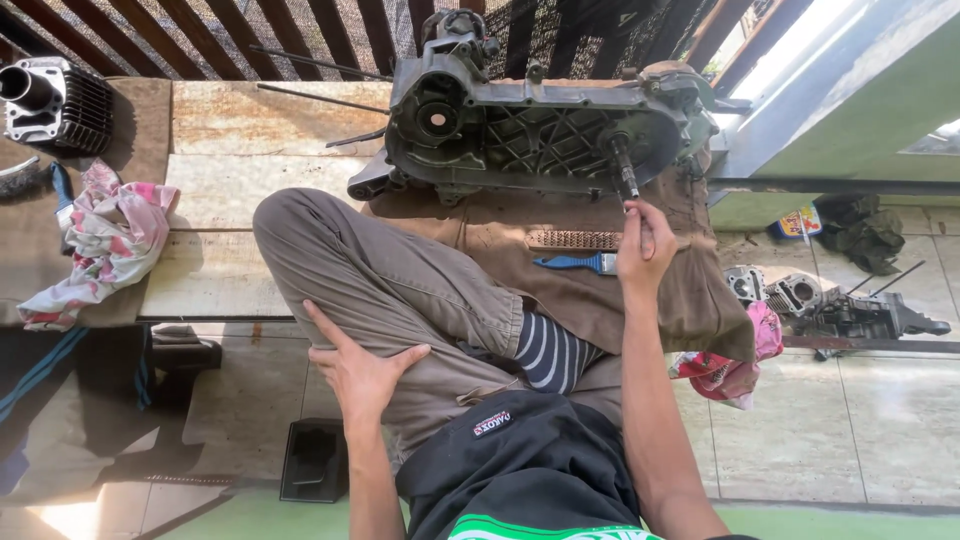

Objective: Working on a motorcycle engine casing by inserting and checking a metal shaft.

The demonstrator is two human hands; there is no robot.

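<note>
While the left hand (360,375) rests with fingers spread on the thigh for support, the right hand (643,248) pinches a thin metal tool (625,170) against the grey cast-metal engine casing (540,125) lying on brown cloth (600,290) atop the wooden table (230,150).

An engine casing (540,125) is lying on a cloth (600,290) on the bench (230,150), a brush (578,263) resting before it, a cylinder (55,100) sitting far left behind a rag (105,240), and 1 cluster of engine parts (830,305) lying on the floor (800,430) at right.
</note>
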